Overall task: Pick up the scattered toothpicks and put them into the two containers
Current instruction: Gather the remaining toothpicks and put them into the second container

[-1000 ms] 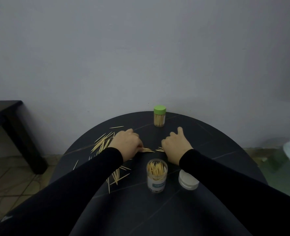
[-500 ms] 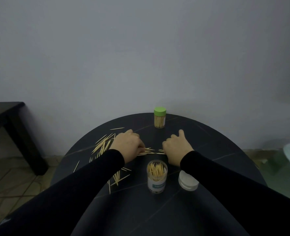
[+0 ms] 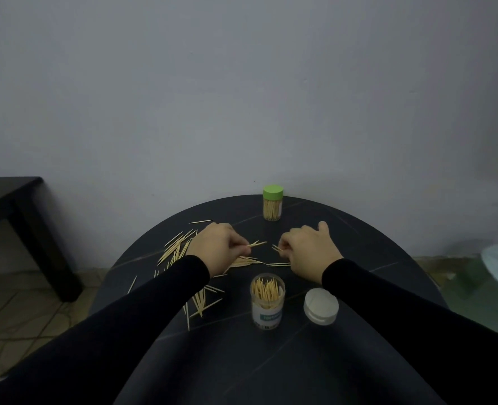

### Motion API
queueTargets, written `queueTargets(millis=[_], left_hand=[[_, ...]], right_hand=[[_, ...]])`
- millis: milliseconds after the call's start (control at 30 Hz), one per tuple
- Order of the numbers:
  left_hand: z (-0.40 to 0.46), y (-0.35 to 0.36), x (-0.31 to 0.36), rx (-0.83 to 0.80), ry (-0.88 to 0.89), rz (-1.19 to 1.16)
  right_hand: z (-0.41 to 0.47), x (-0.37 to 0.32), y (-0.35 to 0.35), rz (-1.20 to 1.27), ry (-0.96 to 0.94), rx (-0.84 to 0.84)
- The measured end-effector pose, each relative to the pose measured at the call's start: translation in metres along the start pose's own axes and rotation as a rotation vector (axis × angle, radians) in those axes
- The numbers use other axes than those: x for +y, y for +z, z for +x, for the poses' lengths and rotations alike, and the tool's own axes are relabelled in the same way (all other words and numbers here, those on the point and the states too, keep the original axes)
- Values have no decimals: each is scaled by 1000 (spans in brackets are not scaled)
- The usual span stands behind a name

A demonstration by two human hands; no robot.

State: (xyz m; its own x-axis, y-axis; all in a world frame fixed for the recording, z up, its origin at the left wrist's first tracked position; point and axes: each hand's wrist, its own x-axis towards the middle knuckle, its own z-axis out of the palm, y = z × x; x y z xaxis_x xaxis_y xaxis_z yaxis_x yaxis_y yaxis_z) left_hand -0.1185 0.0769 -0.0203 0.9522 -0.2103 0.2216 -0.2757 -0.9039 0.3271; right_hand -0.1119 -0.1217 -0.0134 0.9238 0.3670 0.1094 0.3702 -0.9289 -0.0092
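Hands have lifted since a moment ago: left hand (image 3: 217, 247) and right hand (image 3: 306, 248) each pinch thin wooden toothpicks (image 3: 256, 244) just beyond the open clear jar (image 3: 267, 302), ready to drop in.

Round black table (image 3: 358, 247) — toothpicks (image 3: 177, 247), two containers (image 3: 267, 302), white lid (image 3: 320, 306).

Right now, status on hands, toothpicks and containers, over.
Left hand pinching toothpicks; right hand pinching a few too. Open container part filled, its white lid beside it; green-lidded container closed. Scattered toothpicks remain, mostly left. Nothing blocking.
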Motion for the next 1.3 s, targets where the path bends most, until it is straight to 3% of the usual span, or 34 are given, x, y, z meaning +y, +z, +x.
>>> queueTargets(millis=[200, 333, 500, 667, 833, 1300], left_hand=[[-9, -6, 10, 118, -151, -478], [-19, -15, 21, 212, -193, -737], [-38, -25, 40, 208, -227, -991], [-56, -29, 51, 222, -227, -1087], [-67, -23, 51, 218, -240, -1130], [-63, -5, 51, 39, -235, -1096]], right_hand=[[-20, 2, -12, 546, 87, 100], [-34, -2, -24, 817, -2, 151], [-61, -10, -32, 1009, -66, 100], [-70, -10, -34, 1026, -60, 109], [-71, -13, -31, 896, -79, 100], [-63, -16, -20, 623, -101, 74]])
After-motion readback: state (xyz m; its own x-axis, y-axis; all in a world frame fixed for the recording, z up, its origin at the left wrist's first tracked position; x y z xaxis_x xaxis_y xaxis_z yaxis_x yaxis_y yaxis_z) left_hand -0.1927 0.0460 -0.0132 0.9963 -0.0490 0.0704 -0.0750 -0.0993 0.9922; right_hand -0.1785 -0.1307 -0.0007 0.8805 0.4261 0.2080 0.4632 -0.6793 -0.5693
